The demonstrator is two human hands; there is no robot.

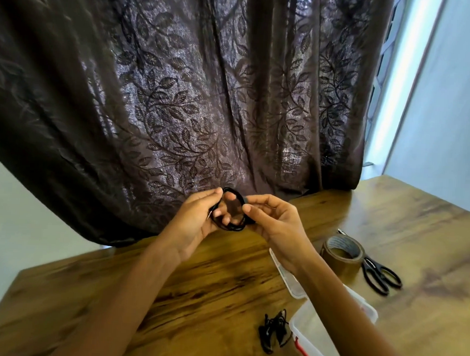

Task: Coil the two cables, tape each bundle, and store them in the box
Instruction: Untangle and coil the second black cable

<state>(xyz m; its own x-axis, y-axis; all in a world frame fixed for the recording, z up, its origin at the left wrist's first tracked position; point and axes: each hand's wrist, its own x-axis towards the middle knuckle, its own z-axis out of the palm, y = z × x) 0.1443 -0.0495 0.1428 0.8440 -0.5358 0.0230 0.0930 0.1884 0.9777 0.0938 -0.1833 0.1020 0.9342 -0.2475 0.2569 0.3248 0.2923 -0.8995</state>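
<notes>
A black cable wound into a small coil [231,226] is held up above the wooden table [209,280], in front of the curtain. My left hand [199,219] grips the coil's left side, and a metal plug sticks out by its thumb. My right hand [272,220] pinches the coil's right side. A second black cable [273,331] lies tangled on the table near the front. Beside it stands a clear plastic box [306,334] with a red latch, partly hidden by my right forearm. A roll of brown tape [343,254] sits to the right.
Black-handled scissors [381,275] lie just right of the tape roll. The box's clear lid [288,278] lies under my right forearm. A dark leaf-patterned curtain [191,107] hangs over the table's far edge. A window is at the right.
</notes>
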